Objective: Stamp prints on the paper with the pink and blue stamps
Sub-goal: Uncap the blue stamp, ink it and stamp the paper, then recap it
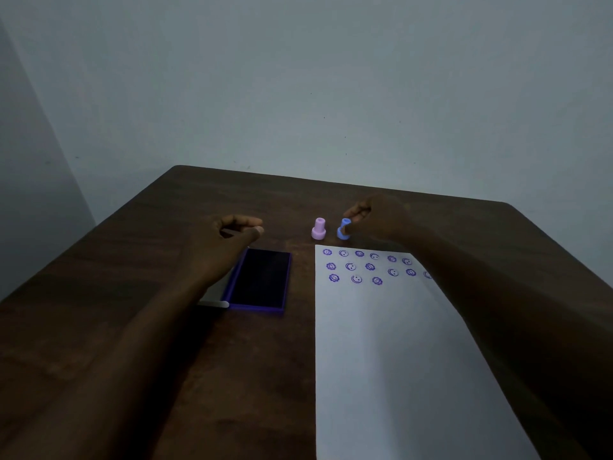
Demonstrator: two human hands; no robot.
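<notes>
Paper (391,343) lies nearest on the right of the table (166,207), three rows of purple prints across its far end. Open ink pad (260,280) sits left of it. Your left hand (229,234) hovers loosely curled, holding nothing. Pink stamp (318,229) stands upright just past the paper. Your right hand (374,215) pinches the blue stamp (344,230) beside it.

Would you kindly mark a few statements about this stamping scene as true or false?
1. The pink stamp stands upright beyond the paper. True.
2. The left hand grips the pink stamp. False: it holds nothing, hovering over the table.
3. The ink pad lies open, left of the paper. True.
4. The paper is blank. False: three rows of purple prints.
5. The right hand touches the blue stamp. True.
</notes>
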